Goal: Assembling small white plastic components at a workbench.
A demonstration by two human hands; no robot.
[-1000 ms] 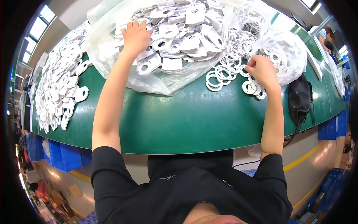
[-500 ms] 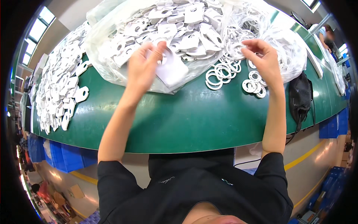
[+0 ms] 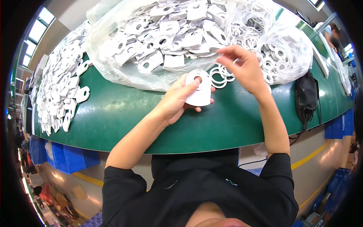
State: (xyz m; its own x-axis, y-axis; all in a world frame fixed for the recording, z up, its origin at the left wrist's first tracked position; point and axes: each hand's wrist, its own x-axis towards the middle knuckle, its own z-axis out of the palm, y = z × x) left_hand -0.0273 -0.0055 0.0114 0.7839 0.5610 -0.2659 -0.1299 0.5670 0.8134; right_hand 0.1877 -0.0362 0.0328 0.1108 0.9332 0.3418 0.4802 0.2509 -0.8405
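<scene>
My left hand (image 3: pixel 176 100) grips a flat white plastic piece (image 3: pixel 199 97) with a rounded top and a round hole, held just above the green table. Its thumb lies over the piece by the hole, and fingertips show past the right edge. Up and to the right, my right hand (image 3: pixel 245 70) is raised with thumb and fingers drawn close together. Motion blurs its fingertips, so what they hold, if anything, cannot be made out. Loose white rings (image 3: pixel 218 76) lie beneath and beside it. Behind both hands, similar white pieces (image 3: pixel 162 39) are heaped on a clear plastic bag (image 3: pixel 113 75).
More white pieces (image 3: pixel 60 87) form a long pile at the left. A clear bag of white rings (image 3: pixel 289 56) stands at the right, with a black mesh pouch (image 3: pixel 305 94) beside it. Blue bins (image 3: pixel 70 157) sit below the table's edge. Another person (image 3: pixel 332 38) is at the far right.
My left hand has drawn a white piece from the heap toward me and rightward. My right hand has moved left and slightly nearer, away from the bagged rings.
</scene>
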